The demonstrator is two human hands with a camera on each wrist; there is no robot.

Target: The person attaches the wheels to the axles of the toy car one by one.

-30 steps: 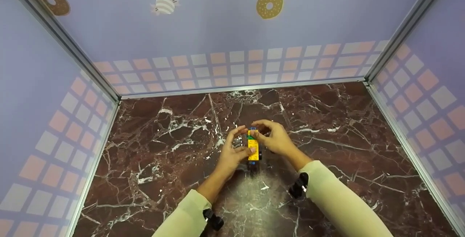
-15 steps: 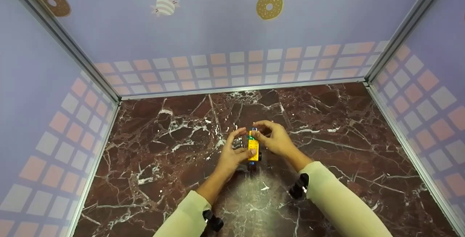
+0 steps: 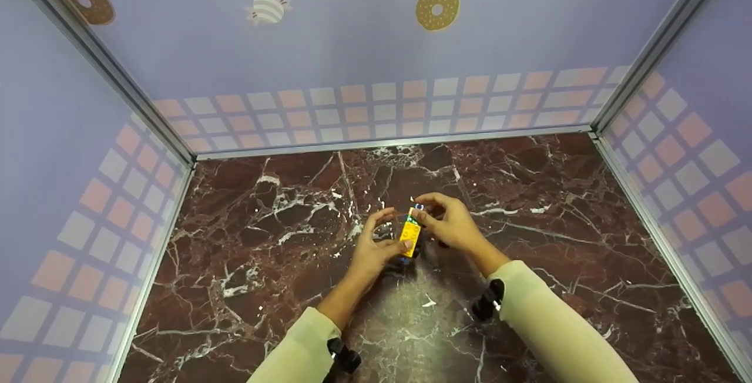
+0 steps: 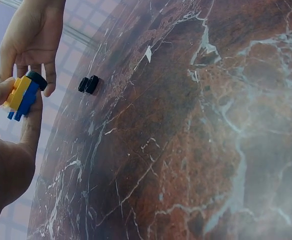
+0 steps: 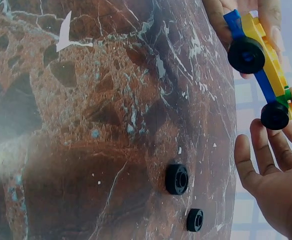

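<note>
The little brick car (image 3: 410, 236) has come up off the bench (image 3: 247, 265) in the last second: it stood flat and square to the person before, and now it is tilted, its far end swung toward the right and raised. The work looks to me like it has moved from steadying the car on the marble to handling it in the air.

Going from the left of the car: the left hand (image 3: 376, 248) is clamped on its near end, thumb against the yellow side and fingers curled round behind. The left wrist view shows the yellow and blue bricks (image 4: 21, 97) pinched there with a black wheel at the end. On the car's right, the right hand (image 3: 449, 224) pinches the far end between thumb and fingertips. The right wrist view shows two black wheels on the underside (image 5: 246, 54).

Below and right of the car, two loose black wheels (image 5: 177, 178) lie on the bench, near each other and apart from both hands.

There is plenty of open marble all round the car. The metal rail (image 3: 170, 207) on the left, the tiled back wall (image 3: 382, 107) and the rail (image 3: 646, 207) on the right all stand well away from it.
</note>
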